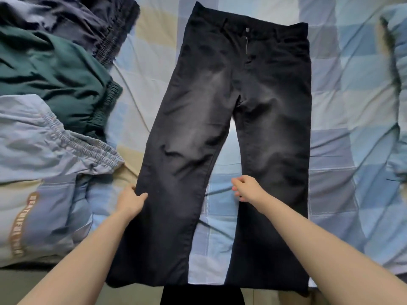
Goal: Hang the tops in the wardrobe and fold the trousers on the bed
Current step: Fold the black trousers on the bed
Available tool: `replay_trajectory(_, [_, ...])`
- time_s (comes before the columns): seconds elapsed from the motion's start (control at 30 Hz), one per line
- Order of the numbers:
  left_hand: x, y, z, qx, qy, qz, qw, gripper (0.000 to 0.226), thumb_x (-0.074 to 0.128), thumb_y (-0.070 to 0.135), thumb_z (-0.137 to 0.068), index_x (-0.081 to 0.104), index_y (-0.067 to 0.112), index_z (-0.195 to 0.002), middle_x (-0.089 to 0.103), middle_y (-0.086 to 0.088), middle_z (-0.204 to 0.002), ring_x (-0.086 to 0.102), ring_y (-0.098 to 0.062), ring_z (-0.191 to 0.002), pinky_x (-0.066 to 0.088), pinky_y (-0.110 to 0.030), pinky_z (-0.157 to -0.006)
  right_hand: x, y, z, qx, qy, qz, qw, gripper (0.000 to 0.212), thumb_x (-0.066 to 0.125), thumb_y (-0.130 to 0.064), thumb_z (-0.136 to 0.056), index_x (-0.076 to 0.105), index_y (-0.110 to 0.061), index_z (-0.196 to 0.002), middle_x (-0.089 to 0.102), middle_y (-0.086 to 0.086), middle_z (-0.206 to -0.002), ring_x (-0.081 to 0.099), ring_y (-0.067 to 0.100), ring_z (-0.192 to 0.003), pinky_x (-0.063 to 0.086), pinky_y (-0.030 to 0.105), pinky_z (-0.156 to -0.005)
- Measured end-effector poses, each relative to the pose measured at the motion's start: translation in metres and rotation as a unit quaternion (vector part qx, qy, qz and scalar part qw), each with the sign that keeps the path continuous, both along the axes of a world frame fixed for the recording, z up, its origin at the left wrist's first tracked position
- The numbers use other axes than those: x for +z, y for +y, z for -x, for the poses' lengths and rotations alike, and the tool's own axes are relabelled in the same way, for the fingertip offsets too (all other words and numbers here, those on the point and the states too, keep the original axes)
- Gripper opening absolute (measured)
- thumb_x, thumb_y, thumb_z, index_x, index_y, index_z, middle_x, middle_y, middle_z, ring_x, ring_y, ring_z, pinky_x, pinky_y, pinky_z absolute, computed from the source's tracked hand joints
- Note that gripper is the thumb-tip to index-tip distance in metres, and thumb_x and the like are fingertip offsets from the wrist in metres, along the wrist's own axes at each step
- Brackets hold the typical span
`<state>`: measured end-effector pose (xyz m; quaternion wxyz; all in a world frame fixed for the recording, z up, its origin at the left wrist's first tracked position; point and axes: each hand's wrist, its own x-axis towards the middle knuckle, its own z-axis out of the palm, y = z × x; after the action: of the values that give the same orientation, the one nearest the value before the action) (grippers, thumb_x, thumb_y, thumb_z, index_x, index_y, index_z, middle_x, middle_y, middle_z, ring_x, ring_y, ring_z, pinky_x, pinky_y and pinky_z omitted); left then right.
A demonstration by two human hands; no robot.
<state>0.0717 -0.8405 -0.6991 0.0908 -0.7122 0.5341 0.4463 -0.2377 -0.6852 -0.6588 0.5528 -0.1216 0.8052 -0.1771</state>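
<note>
A pair of black faded jeans lies spread flat on the checked bed, waistband far from me, both legs running toward the near edge. My left hand pinches the outer seam of the left leg, thumb on top of the fabric. My right hand is at the inner edge of the right leg, fingers loosely curled at the cloth; whether they hold the fabric is unclear.
At the left of the bed lie a dark navy garment, a dark green garment and a light grey-blue garment, all with elastic waistbands. A pillow lies at the right. The near bed edge runs under the trouser hems.
</note>
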Motion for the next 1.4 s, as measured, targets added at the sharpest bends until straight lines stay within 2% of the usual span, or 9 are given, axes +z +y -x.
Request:
replay_trajectory(0.13, [0.013, -0.004, -0.011, 0.02, 0.066, -0.105, 0.992, 0.023, 0.066, 0.026, -0.091, 0.07, 0.004, -0.097, 0.074, -0.012, -0.096, 0.069, -0.028, -0.089, 0.055, -0.041, -0.085, -0.014, -0.033, -0.04, -0.046, -0.072, 0.005, 0.996, 0.02, 0.053, -0.031, -0.094, 0.045, -0.014, -0.099, 0.046, 0.008, -0.085, 0.045, 0.017, -0.069, 0.043, 0.03, -0.065])
replay_trajectory(0.3, [0.038, -0.019, -0.052, 0.145, 0.194, -0.075, 0.967, 0.02, 0.055, 0.027, -0.098, 0.07, 0.013, -0.099, 0.074, -0.004, -0.099, 0.067, -0.018, -0.091, 0.051, -0.033, -0.078, -0.02, -0.049, -0.088, -0.077, -0.172, 0.017, 0.982, 0.022, 0.059, -0.034, -0.093, 0.047, -0.021, -0.107, 0.062, -0.007, -0.083, 0.061, 0.013, -0.08, 0.047, 0.035, -0.082])
replay_trajectory(0.4, [0.039, -0.004, -0.09, 0.03, 0.169, -0.172, 0.97, 0.016, 0.068, 0.023, -0.091, 0.068, 0.017, -0.106, 0.075, -0.001, -0.102, 0.07, -0.018, -0.095, 0.054, -0.028, -0.071, -0.015, -0.034, -0.116, -0.078, -0.327, 0.032, 0.941, 0.027, 0.064, -0.03, -0.091, 0.058, -0.015, -0.112, 0.071, -0.011, -0.079, 0.065, 0.004, -0.067, 0.05, 0.025, -0.066])
replay_trajectory(0.57, [0.027, 0.033, -0.138, -0.057, 0.112, -0.306, 0.944, 0.031, 0.077, 0.018, -0.077, 0.068, 0.001, -0.101, 0.075, -0.003, -0.092, 0.067, -0.019, -0.089, 0.05, -0.03, -0.076, -0.022, 0.014, -0.159, -0.097, -0.4, 0.002, 0.911, 0.028, 0.056, -0.022, -0.096, 0.057, -0.016, -0.123, 0.073, -0.002, -0.103, 0.068, 0.019, -0.091, 0.055, 0.039, -0.085])
replay_trajectory(0.7, [0.032, 0.048, -0.152, -0.068, 0.047, -0.304, 0.949, 0.002, 0.063, 0.009, -0.091, 0.065, 0.008, -0.091, 0.067, -0.002, -0.075, 0.059, -0.015, -0.067, 0.041, -0.02, -0.055, -0.027, 0.045, -0.167, -0.069, -0.254, -0.029, 0.964, 0.016, 0.051, -0.014, -0.097, 0.061, -0.007, -0.107, 0.069, 0.009, -0.085, 0.067, 0.023, -0.073, 0.058, 0.037, -0.073])
replay_trajectory(0.9, [0.038, 0.057, -0.108, -0.334, -0.191, -0.06, 0.921, 0.024, 0.052, 0.008, -0.085, 0.046, 0.012, -0.108, 0.056, -0.011, -0.113, 0.058, -0.034, -0.106, 0.047, -0.039, -0.083, -0.019, 0.051, -0.133, -0.032, -0.103, -0.064, 0.992, 0.018, 0.049, -0.007, -0.096, 0.057, -0.007, -0.079, 0.065, 0.009, -0.073, 0.06, 0.014, -0.054, 0.045, 0.017, -0.045])
replay_trajectory(1.03, [0.038, 0.077, -0.044, -0.321, -0.038, 0.054, 0.945, 0.034, 0.053, 0.006, -0.081, 0.046, 0.015, -0.114, 0.049, -0.007, -0.112, 0.053, -0.031, -0.103, 0.047, -0.045, -0.081, -0.008, 0.061, -0.068, -0.043, 0.074, -0.016, 0.996, 0.011, 0.053, -0.012, -0.091, 0.062, -0.017, -0.087, 0.069, 0.004, -0.084, 0.063, 0.018, -0.074, 0.054, 0.035, -0.07])
replay_trajectory(1.2, [0.027, 0.107, 0.062, -0.274, 0.103, -0.076, 0.953, 0.029, 0.049, 0.01, -0.088, 0.055, 0.017, -0.116, 0.061, 0.003, -0.108, 0.058, -0.019, -0.102, 0.047, -0.032, -0.09, -0.011, 0.106, 0.03, -0.123, 0.325, -0.091, 0.933, 0.039, 0.059, -0.016, -0.09, 0.046, -0.004, -0.125, 0.049, 0.02, -0.127, 0.049, 0.038, -0.114, 0.038, 0.042, -0.095])
replay_trajectory(1.4, [0.011, 0.164, 0.163, -0.129, 0.185, -0.188, 0.956, 0.037, 0.062, 0.026, -0.093, 0.046, 0.02, -0.126, 0.063, 0.003, -0.103, 0.059, -0.016, -0.102, 0.044, -0.028, -0.086, -0.021, 0.155, 0.082, -0.225, 0.11, -0.085, 0.965, 0.024, 0.065, -0.031, -0.09, 0.061, -0.007, -0.087, 0.066, 0.016, -0.105, 0.061, 0.028, -0.09, 0.049, 0.038, -0.078])
